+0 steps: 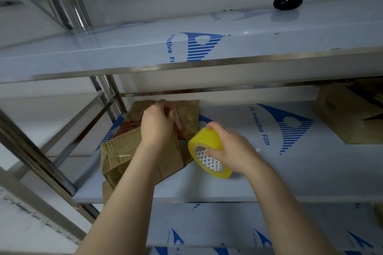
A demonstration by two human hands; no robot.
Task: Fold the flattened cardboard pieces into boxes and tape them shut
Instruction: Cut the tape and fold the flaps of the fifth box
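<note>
The right hand (230,147) is closed round a yellow tape roll (202,141), with the fingers wrapped over its outer band and the thumb at the printed core. The roll is held tilted, so that its open core faces back toward the person and down to the left; whether its lower rim touches the shelf (290,172) cannot be told. Just to the left of that hand and a little farther off, the left hand (157,124) is set on a worn cardboard box (124,151), its fingers curled over the box's raised far flap; motion blur hides what exactly is pinched there. The box lies on the shelf under and to the left of the left hand, with its long axis running from the near left corner of the shelf away toward the far right, and its near end overhangs the shelf edge. Well to the right of the right hand, farther back on the same shelf, a second cardboard box (342,114) is seen. On the shelf above, a black round object (287,1) rests.
</note>
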